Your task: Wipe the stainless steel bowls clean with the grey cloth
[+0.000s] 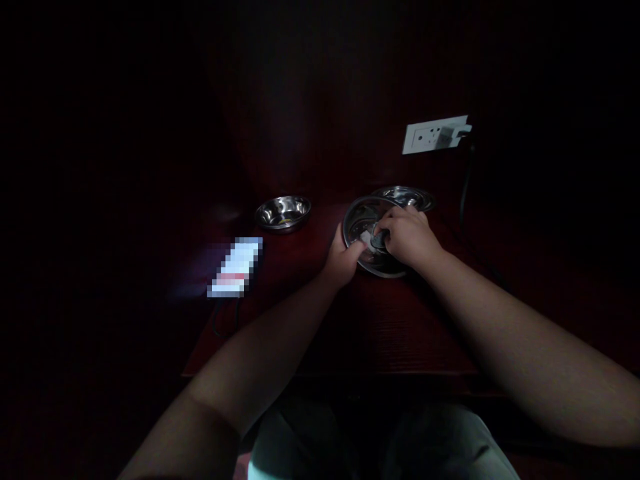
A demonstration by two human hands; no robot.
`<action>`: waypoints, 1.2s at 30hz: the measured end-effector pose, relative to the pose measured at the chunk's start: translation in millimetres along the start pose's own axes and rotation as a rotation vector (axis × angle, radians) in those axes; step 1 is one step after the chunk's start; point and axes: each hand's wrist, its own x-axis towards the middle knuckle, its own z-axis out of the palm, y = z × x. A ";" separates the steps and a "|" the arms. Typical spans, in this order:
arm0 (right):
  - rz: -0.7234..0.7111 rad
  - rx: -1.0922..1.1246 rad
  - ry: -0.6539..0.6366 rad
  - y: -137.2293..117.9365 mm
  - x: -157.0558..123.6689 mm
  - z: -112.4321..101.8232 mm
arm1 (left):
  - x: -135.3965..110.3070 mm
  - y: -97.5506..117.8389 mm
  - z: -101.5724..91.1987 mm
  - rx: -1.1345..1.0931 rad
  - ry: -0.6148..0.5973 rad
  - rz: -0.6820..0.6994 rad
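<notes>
Head view. Quantities: two hands, two bowls, one dish, one phone, one wall socket, one plug and one table. The left hand (pixel 345 257) is grasping the larger bowl (pixel 364 211) at its near-left rim, the thumb lying over the edge into the inside. The right hand (pixel 410 233) is reaching over the right side of the same bowl; its bent fingers are pinching a small dark pad (pixel 380 239) inside it. I am not able to tell what the pad is made of.

The larger bowl is sitting at the middle of the table (pixel 390 313) and is tilting, its mouth facing the person. It is showing a round rim and a shiny metal wall. A pale patch is showing near the left thumb; whether it is a reflection or a separate piece, I cannot tell.

The smaller bowl (pixel 283 213), also shiny metal, is standing upright to the left, apart from the hands. The dish (pixel 400 192) is lying just behind the larger bowl, partly covered. The phone (pixel 235 268) is glowing at the left, its screen blurred. The wall socket (pixel 425 137) is holding the plug (pixel 464 132), from which a dark cord (pixel 466 190) is hanging.
</notes>
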 end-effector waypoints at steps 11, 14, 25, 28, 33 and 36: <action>-0.111 0.146 -0.153 0.0 -0.7 0.2 | 2.1 2.6 -1.1 0.064 0.100 0.124; -0.220 0.264 -0.200 -0.8 -2.4 0.1 | 2.2 2.4 -1.3 0.071 0.135 0.101; -0.317 0.597 -0.211 -9.7 -6.6 2.3 | 3.2 -3.9 -2.2 0.033 0.146 0.032; -0.346 0.661 -0.184 -12.5 -6.9 1.0 | 2.5 -3.0 -0.1 -0.002 0.161 -0.009; -0.356 0.702 -0.172 -14.1 -6.9 0.9 | 1.7 -2.1 1.7 -0.011 0.164 -0.040; -0.343 0.715 -0.161 -14.5 -7.2 1.4 | 1.9 -4.7 0.4 -0.014 0.148 -0.044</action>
